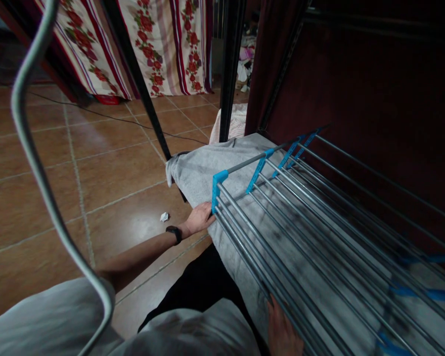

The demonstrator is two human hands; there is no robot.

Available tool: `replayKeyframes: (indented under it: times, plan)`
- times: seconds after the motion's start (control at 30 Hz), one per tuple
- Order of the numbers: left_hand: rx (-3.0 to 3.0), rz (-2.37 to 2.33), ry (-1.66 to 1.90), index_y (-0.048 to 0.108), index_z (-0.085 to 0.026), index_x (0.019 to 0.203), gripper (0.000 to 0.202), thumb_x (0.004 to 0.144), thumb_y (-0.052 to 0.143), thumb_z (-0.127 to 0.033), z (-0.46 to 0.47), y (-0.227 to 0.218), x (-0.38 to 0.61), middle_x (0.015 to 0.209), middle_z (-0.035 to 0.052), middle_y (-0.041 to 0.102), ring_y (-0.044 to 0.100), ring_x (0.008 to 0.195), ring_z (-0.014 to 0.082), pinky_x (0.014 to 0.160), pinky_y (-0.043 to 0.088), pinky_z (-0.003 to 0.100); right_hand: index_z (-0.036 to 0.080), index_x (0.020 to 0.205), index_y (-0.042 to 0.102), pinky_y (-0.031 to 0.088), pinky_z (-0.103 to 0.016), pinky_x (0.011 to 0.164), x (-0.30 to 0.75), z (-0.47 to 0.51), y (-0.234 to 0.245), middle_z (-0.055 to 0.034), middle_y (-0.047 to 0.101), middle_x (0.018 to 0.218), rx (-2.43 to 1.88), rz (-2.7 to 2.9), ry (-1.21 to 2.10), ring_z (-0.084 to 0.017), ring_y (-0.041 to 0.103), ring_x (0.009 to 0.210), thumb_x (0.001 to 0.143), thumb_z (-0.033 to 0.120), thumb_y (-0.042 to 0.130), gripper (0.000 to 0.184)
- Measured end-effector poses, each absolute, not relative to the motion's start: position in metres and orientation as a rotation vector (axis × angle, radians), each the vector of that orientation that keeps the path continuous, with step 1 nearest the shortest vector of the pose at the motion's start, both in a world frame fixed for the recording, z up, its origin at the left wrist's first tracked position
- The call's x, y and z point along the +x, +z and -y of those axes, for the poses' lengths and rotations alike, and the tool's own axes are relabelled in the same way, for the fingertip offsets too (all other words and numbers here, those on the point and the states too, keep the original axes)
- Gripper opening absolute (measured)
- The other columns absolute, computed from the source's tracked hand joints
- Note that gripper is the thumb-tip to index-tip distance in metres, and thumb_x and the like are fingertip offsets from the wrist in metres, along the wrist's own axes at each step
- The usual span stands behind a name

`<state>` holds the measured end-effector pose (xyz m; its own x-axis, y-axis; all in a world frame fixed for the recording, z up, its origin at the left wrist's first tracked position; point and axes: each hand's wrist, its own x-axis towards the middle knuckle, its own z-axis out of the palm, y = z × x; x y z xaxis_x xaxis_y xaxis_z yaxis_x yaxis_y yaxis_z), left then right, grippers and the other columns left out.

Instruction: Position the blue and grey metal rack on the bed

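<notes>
dim indoor light | dark right side | wide-angle edge bending | blurred lower right

So the grey towel (200,170) is lying spread flat under the blue-clipped rails of the drying rack (282,222), running from mid-frame toward the lower right, with its left corner drooping off the edge.

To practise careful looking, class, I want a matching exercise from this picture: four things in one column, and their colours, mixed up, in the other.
Things:
1 towel
2 clips
3 watch
4 paper scrap

Colours:
a blue
b white
c grey
d black

Pairs: 1-c, 2-a, 3-d, 4-b
</notes>
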<state>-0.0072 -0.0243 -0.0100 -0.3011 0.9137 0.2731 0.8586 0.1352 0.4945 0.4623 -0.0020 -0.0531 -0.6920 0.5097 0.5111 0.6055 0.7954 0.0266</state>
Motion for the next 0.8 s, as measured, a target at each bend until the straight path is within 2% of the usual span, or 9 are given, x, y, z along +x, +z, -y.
replayKeyframes:
  times: [0.17,0.27,0.4,0.5,0.63,0.73,0.8]
  plan:
    - [1.834,-2.311,0.846,0.061,-0.020,0.094,0.017,0.097,0.053,-0.035,0.025,-0.008,-0.006,0.100,0.0130,0.066,0.062,0.101,0.0302,0.097,0.052,0.046,0.036,0.168,0.015,0.057,-0.045,0.093,0.464,0.000,-0.053,-0.0026,0.080,0.115,-0.757,2.539,-0.436,-0.028,0.075,0.100,0.092,0.000,0.054,0.092]
    - [1.853,-2.323,0.824,0.061,-0.020,0.096,0.016,0.097,0.053,-0.034,0.025,-0.008,-0.006,0.099,0.0120,0.066,0.063,0.099,0.0286,0.096,0.053,0.044,0.034,0.168,0.016,0.057,-0.044,0.090,0.466,-0.001,-0.053,-0.0054,0.079,0.119,-0.751,2.571,-0.467,-0.027,0.076,0.100,0.092,-0.002,0.050,0.091]
    - [1.861,-2.358,0.796,0.060,-0.019,0.097,0.018,0.097,0.052,-0.035,0.025,-0.007,-0.004,0.099,0.0119,0.066,0.063,0.099,0.0274,0.096,0.053,0.043,0.038,0.165,0.028,0.057,-0.042,0.081,0.471,0.001,-0.058,-0.0054,0.077,0.124,-0.780,2.566,-0.383,-0.027,0.076,0.095,0.090,-0.003,0.050,0.088]
    - [1.858,-2.396,0.778,0.059,-0.018,0.096,0.021,0.099,0.050,-0.037,0.025,-0.006,-0.002,0.101,0.0136,0.067,0.063,0.100,0.0277,0.097,0.054,0.044,0.038,0.158,0.044,0.057,-0.044,0.082,0.474,0.000,-0.060,-0.0055,0.077,0.124,-0.768,2.590,-0.323,-0.027,0.074,0.098,0.088,-0.005,0.050,0.082]
    - [1.894,-2.394,0.770,0.059,-0.019,0.093,0.025,0.100,0.045,-0.039,0.025,-0.001,-0.003,0.097,0.0147,0.068,0.064,0.097,0.0286,0.095,0.055,0.046,0.030,0.133,0.068,0.057,-0.044,0.082,0.470,0.000,-0.051,-0.0080,0.077,0.122,-0.709,2.643,-0.496,-0.028,0.073,0.097,0.084,-0.005,0.050,0.064]
    - [1.897,-2.397,0.757,0.058,-0.020,0.090,0.027,0.097,0.042,-0.040,0.026,0.005,-0.005,0.096,0.0141,0.069,0.065,0.095,0.0287,0.091,0.056,0.044,0.026,0.124,0.072,0.056,-0.042,0.079,0.459,0.008,-0.035,-0.0099,0.076,0.125,-0.816,2.682,-0.566,-0.027,0.074,0.094,0.083,-0.005,0.045,0.058]
    - [1.881,-2.375,0.725,0.057,-0.021,0.088,0.028,0.095,0.043,-0.045,0.026,0.008,-0.008,0.094,0.0124,0.069,0.065,0.092,0.0280,0.086,0.056,0.040,0.028,0.125,0.071,0.056,-0.039,0.079,0.448,0.016,-0.023,-0.0086,0.077,0.119,-1.022,2.675,-0.402,-0.024,0.074,0.089,0.087,-0.003,0.044,0.056]
